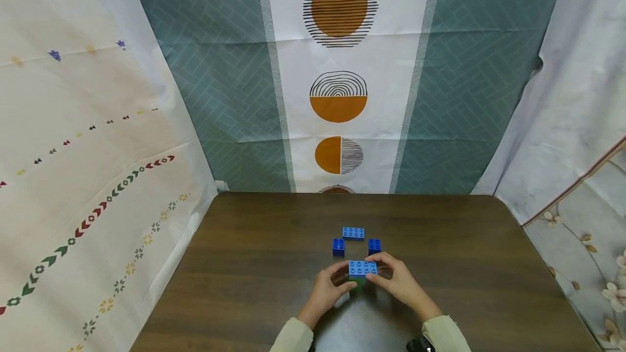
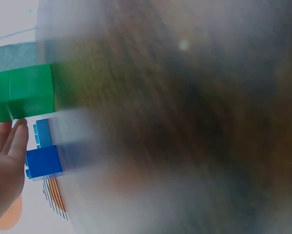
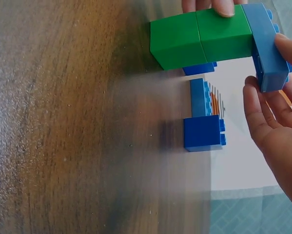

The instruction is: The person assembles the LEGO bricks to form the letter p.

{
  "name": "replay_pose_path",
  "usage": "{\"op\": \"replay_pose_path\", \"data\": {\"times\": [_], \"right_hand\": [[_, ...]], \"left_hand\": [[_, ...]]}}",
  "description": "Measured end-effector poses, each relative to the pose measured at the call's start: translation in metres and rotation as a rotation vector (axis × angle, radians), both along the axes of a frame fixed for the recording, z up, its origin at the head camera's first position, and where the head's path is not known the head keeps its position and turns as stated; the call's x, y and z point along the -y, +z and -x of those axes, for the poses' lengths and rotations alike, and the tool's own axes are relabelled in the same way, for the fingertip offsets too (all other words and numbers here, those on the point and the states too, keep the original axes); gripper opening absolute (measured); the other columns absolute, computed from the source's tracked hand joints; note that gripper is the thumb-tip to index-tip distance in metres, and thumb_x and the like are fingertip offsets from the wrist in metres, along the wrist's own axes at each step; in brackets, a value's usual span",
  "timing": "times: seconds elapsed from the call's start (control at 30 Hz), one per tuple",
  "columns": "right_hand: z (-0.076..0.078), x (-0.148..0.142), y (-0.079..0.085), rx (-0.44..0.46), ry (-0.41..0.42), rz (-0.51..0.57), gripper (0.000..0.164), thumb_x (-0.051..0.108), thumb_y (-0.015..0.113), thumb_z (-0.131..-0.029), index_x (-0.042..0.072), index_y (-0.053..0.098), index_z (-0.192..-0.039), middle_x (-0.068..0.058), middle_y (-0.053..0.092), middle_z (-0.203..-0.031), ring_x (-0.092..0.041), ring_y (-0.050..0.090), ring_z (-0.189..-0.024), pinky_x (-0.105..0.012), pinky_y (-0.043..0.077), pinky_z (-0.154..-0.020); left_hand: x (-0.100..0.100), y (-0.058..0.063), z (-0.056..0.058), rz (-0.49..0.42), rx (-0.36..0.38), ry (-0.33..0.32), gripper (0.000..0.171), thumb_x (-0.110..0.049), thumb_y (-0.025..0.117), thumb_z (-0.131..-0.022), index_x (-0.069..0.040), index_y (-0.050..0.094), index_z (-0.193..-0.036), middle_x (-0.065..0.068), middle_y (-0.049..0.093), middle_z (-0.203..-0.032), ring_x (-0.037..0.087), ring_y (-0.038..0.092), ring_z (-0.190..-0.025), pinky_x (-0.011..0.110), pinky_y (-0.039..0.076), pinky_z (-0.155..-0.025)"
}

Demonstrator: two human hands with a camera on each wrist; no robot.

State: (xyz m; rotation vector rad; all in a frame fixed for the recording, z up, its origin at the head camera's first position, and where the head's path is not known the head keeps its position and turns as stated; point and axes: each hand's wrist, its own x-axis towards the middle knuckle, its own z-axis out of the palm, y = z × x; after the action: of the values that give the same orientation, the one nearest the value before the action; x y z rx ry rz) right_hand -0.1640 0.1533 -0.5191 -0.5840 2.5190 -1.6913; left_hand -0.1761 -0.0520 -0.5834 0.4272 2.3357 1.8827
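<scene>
Two square green bricks (image 3: 199, 41) form a stack, and a light-blue eight-stud brick (image 1: 362, 268) lies across the top, jutting out toward the right. My left hand (image 1: 326, 288) grips the upper green brick, its thumb on the near face and fingers behind. With thumb and fingers, my right hand (image 1: 400, 282) pinches the overhanging end of the light-blue brick. In the left wrist view the green stack (image 2: 31, 92) stands upright by the tabletop, its upper part cut off by the frame edge. The right hand's fingers (image 2: 19, 139) show beside it.
Beyond the hands, another light-blue brick (image 1: 353, 233) lies on the brown table (image 1: 254, 265). Dark-blue bricks sit nearer, one at left (image 1: 338, 247) and one at right (image 1: 374, 246). A patterned curtain (image 1: 235, 69) hangs behind the table, with white cloths on both sides.
</scene>
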Motion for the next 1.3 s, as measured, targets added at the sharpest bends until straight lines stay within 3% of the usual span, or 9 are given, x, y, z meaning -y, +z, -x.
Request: {"op": "replay_pose_path", "data": {"times": [0.37, 0.53, 0.67, 0.9, 1.03, 1.2, 1.3], "right_hand": [[-0.001, 0.001, 0.001, 0.011, -0.013, -0.003, 0.031, 0.010, 0.067, -0.088, -0.004, 0.060, -0.115, -0.016, 0.061, -0.111, -0.028, 0.060, -0.091, -0.027, 0.055, -0.078], [0.000, 0.001, -0.001, 0.029, -0.013, -0.008, 0.030, 0.010, 0.067, -0.089, -0.002, 0.060, -0.116, -0.016, 0.061, -0.111, -0.028, 0.060, -0.092, -0.026, 0.055, -0.079], [0.003, -0.001, -0.011, 0.021, -0.016, -0.002, 0.031, 0.010, 0.067, -0.088, -0.001, 0.060, -0.116, -0.016, 0.061, -0.111, -0.025, 0.060, -0.091, -0.024, 0.054, -0.078], [0.014, -0.010, -0.027, 0.013, -0.012, 0.032, 0.033, 0.018, 0.066, -0.091, 0.003, 0.060, -0.119, -0.014, 0.063, -0.113, -0.018, 0.062, -0.096, -0.023, 0.054, -0.082], [0.018, -0.015, -0.022, 0.036, -0.039, 0.058, 0.034, 0.019, 0.064, -0.092, 0.000, 0.059, -0.120, -0.016, 0.063, -0.116, -0.017, 0.061, -0.102, -0.019, 0.052, -0.085], [0.018, -0.015, 0.005, 0.042, -0.065, 0.021, 0.029, 0.010, 0.062, -0.092, -0.002, 0.059, -0.119, -0.021, 0.063, -0.114, -0.027, 0.062, -0.102, -0.014, 0.050, -0.084], [0.026, -0.018, 0.003, 0.021, -0.068, 0.011, 0.029, 0.010, 0.062, -0.092, 0.000, 0.059, -0.120, -0.021, 0.062, -0.115, -0.032, 0.061, -0.104, -0.014, 0.050, -0.086]], "left_hand": [[0.001, 0.005, 0.001, -0.098, -0.025, -0.015, 0.047, -0.018, 0.070, -0.086, -0.004, 0.057, -0.129, 0.012, 0.059, -0.130, 0.031, 0.055, -0.121, 0.033, 0.050, -0.097], [0.000, 0.004, 0.002, -0.108, -0.014, -0.016, 0.042, -0.017, 0.070, -0.087, -0.002, 0.059, -0.125, 0.013, 0.062, -0.125, 0.030, 0.057, -0.119, 0.034, 0.052, -0.095], [-0.001, 0.004, 0.003, -0.113, -0.005, -0.013, 0.039, -0.012, 0.069, -0.087, -0.002, 0.061, -0.123, 0.014, 0.063, -0.122, 0.029, 0.059, -0.116, 0.036, 0.052, -0.094], [-0.001, 0.022, -0.004, -0.128, -0.022, -0.027, 0.037, -0.007, 0.069, -0.086, 0.005, 0.060, -0.120, 0.019, 0.063, -0.119, 0.034, 0.059, -0.114, 0.042, 0.051, -0.095], [0.000, 0.032, -0.008, -0.145, -0.031, -0.030, 0.036, -0.007, 0.070, -0.085, 0.005, 0.061, -0.118, 0.021, 0.064, -0.118, 0.035, 0.059, -0.113, 0.045, 0.050, -0.095], [-0.001, 0.030, -0.006, -0.162, -0.038, -0.028, 0.037, -0.005, 0.070, -0.084, 0.008, 0.060, -0.118, 0.022, 0.063, -0.118, 0.037, 0.059, -0.112, 0.047, 0.049, -0.096], [-0.001, 0.029, -0.006, -0.158, -0.030, -0.026, 0.038, -0.004, 0.070, -0.084, 0.008, 0.060, -0.119, 0.021, 0.064, -0.118, 0.036, 0.060, -0.112, 0.046, 0.049, -0.096]]}}
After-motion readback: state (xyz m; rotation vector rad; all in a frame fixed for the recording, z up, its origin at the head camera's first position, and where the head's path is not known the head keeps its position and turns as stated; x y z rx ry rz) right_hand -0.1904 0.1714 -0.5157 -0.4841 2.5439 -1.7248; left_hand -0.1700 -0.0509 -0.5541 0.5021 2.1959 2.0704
